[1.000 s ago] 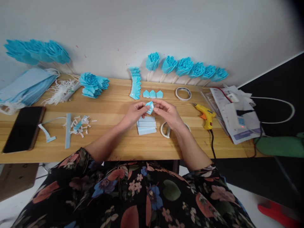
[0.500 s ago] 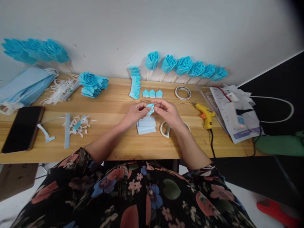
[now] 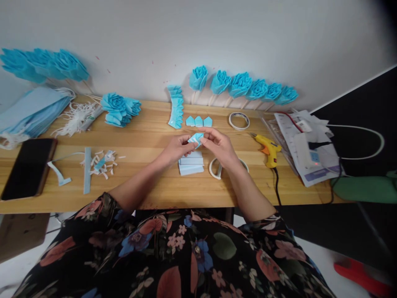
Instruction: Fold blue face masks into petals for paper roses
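Between both hands is a small folded piece of blue mask fabric (image 3: 196, 139), pale stripes showing on one part. My left hand (image 3: 180, 148) pinches its left side, and my right hand (image 3: 217, 144) grips its right side. Just below lie pale blue fabric pieces (image 3: 191, 164) on the wooden table. Beyond the hands sit several small pointed blue folded petals (image 3: 199, 121) in a row. Left of these, a strip of overlapping blue petals (image 3: 176, 106) reaches up to the wall. Under my right wrist, a white ring-shaped item (image 3: 214, 169) is partly covered.
Several blue fabric flowers (image 3: 240, 85) on sticks lean against the wall. A tape roll (image 3: 239, 121) and yellow glue gun (image 3: 268, 150) lie to the right, beside papers with a power strip (image 3: 305, 151). To the left are a phone (image 3: 29, 167), face masks (image 3: 37, 109) and white scraps (image 3: 104, 163).
The fabric piece has been turned and spread a little wider between my fingers, showing its striped part to the left. Both hands stay in nearly the same place.
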The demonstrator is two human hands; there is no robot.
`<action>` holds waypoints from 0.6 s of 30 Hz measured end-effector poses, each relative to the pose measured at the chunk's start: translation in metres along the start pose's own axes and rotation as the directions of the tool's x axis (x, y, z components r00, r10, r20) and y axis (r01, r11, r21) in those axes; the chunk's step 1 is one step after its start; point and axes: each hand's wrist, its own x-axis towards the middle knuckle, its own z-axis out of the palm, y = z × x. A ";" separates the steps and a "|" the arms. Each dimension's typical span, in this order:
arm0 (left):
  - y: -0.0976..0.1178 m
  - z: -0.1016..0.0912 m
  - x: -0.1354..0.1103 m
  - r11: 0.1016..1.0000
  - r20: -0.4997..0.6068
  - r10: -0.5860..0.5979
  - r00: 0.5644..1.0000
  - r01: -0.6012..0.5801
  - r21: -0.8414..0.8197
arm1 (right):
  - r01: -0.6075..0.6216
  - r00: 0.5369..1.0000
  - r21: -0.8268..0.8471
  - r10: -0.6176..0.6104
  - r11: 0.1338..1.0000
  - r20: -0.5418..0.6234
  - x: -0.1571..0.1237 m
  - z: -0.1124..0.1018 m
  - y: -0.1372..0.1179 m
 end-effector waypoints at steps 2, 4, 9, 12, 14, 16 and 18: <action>0.002 0.001 -0.001 1.000 0.005 0.004 1.000 -0.004 0.017 | 0.007 1.000 -0.006 -0.007 1.000 0.016 0.000 0.000 0.000; 0.003 0.002 -0.001 0.999 0.005 0.006 1.000 -0.006 0.037 | 0.006 1.000 -0.012 -0.006 1.000 0.007 0.001 0.000 0.001; 0.004 0.002 -0.001 0.999 -0.031 0.022 0.999 -0.021 0.029 | -0.003 0.999 0.019 0.004 1.000 -0.033 0.000 0.000 -0.001; 0.004 0.001 -0.001 0.999 -0.081 0.038 0.996 -0.039 -0.012 | -0.004 0.999 0.003 0.004 1.000 -0.054 0.000 0.000 -0.002; 0.004 0.002 -0.001 0.998 -0.092 0.041 0.995 -0.044 -0.034 | -0.006 0.998 -0.007 0.005 1.000 -0.070 0.000 0.001 -0.001; 0.005 0.003 -0.002 0.999 -0.064 0.032 0.997 -0.035 -0.039 | -0.002 0.997 -0.008 0.001 1.000 -0.082 0.001 0.002 0.000; 0.005 0.004 -0.002 0.999 -0.031 0.025 0.999 -0.026 -0.035 | 0.009 0.996 -0.004 -0.009 1.000 -0.088 0.001 0.002 0.002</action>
